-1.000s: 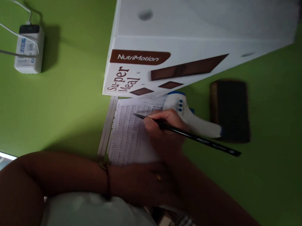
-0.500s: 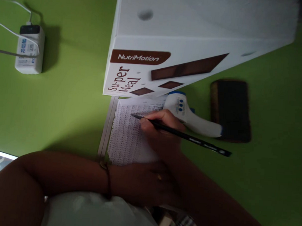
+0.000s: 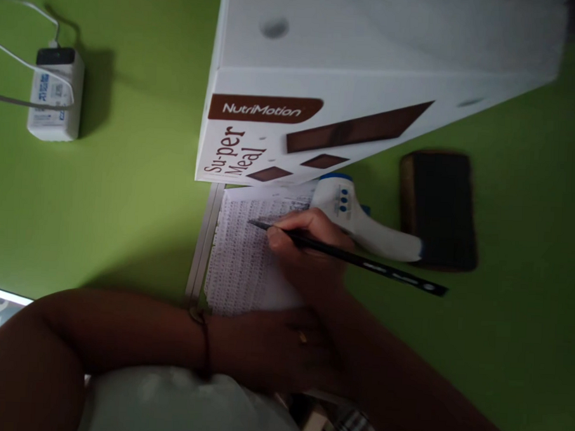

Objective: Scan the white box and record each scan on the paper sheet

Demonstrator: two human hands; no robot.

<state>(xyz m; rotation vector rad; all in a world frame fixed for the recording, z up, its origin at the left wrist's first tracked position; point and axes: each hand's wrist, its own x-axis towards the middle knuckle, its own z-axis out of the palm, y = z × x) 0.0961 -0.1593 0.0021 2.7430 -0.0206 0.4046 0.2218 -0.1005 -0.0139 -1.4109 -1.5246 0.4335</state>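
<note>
My right hand [image 3: 309,248] is closed around a black pencil [image 3: 371,265], its fingers pinching it near the sharpened point. The tip rests on a sheet of paper [image 3: 238,258] filled with rows of small dark handwriting. Across the paper's near edge lies my left hand [image 3: 276,348], flat, with a ring and a dark cord bracelet. Its fingers are stretched out, and their ends are in shadow by my right forearm. Just beyond my right hand is a white infrared thermometer [image 3: 363,222] with blue buttons.
A large white NutriMotion box [image 3: 322,83] stands at the paper's far edge. A dark block-shaped eraser [image 3: 440,209] lies beside the thermometer's handle. At the far left is a white adapter [image 3: 57,97] with cables. A grey metal strip [image 3: 204,250] runs along the paper's left side on the green tabletop [image 3: 141,171].
The pencil's back end has swung slightly right and up, while its tip stays at nearly the same spot on the paper. My left hand has hardly moved.
</note>
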